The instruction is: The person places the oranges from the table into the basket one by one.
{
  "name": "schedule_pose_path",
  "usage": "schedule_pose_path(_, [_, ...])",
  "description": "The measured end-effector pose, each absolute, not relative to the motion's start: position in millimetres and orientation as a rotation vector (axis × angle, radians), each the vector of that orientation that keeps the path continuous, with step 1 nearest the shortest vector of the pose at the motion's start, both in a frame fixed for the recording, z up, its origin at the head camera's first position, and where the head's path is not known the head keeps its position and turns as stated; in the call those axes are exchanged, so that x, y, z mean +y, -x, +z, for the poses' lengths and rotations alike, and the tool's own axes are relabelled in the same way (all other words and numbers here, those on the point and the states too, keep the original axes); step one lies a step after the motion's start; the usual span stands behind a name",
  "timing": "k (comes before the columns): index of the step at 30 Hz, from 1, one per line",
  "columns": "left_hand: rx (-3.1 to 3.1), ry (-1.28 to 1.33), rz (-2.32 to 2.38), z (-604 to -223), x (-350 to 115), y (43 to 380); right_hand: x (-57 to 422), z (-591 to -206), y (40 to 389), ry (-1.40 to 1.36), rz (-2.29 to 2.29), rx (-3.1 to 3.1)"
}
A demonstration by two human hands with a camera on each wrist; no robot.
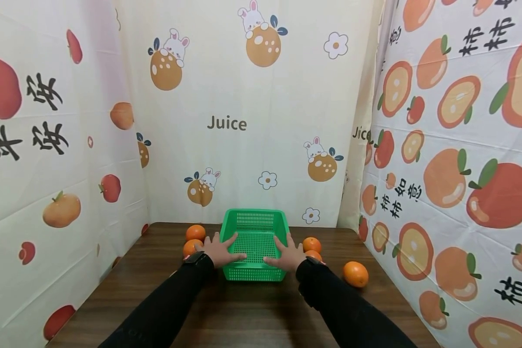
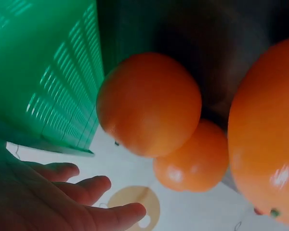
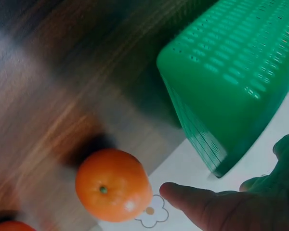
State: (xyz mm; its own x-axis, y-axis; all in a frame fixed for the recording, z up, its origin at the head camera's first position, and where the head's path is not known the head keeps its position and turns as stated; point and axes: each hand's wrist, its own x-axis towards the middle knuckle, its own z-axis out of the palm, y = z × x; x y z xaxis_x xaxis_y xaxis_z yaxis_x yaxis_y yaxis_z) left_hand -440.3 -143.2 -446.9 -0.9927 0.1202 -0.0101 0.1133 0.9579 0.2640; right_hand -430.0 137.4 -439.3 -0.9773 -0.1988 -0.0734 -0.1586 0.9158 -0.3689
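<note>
A green plastic basket [image 1: 254, 274] with slotted walls stands on the wooden table, its inside bare. My left hand [image 1: 218, 251] is over its left rim, fingers spread and straight. Mirroring it, my right hand [image 1: 289, 255] is at the right rim with the fingers fanned out. Neither hand holds anything. Beside the left hand lie oranges [image 1: 195, 233], and three show in the left wrist view, the nearest orange [image 2: 267, 134] very large there. Past the right hand are more oranges [image 1: 311, 244], one partly covered by that hand. In the right wrist view an orange [image 3: 113, 185] sits near a fingertip.
A separate orange [image 1: 355, 274] lies to the right of the right forearm. The dark wooden table [image 1: 243, 309] is bounded by a printed curtain [image 1: 252, 145] behind and by fruit-patterned cloths [image 1: 452, 193] at both sides.
</note>
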Motion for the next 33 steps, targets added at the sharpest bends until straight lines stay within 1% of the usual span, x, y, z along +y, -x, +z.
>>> schedule_pose_path(8, [3.063,-0.220,0.494,-441.1,-138.6,420.7,137.5,-444.2,424.1,0.337,-0.537,2.962])
schedule_pose_path(13, [3.080,-0.221,0.549,-451.7,-140.8,430.2,137.4,-443.1,419.4,0.379,-0.543,2.983])
schedule_pose_path(18, [3.102,-0.232,0.576,-465.2,-143.0,439.6,137.1,-447.7,417.7,0.357,-0.609,2.989])
schedule_pose_path(22, [3.114,-0.227,0.580,-467.9,-142.6,442.6,136.8,-450.4,419.2,0.347,-0.668,2.991])
schedule_pose_path(24, [3.118,-0.232,0.581,-466.3,-142.4,439.6,137.8,-456.4,423.4,0.350,-0.702,3.002])
schedule_pose_path(27, [3.124,-0.244,0.577,-460.4,-142.0,430.0,138.0,-458.1,420.4,0.337,-0.775,3.000])
schedule_pose_path(30, [3.124,-0.249,0.563,-454.6,-140.7,422.7,138.5,-452.9,411.7,0.319,-0.875,2.971])
schedule_pose_path(33, [3.126,-0.241,0.556,-453.7,-139.9,423.3,139.9,-446.8,404.4,0.325,-0.979,2.934])
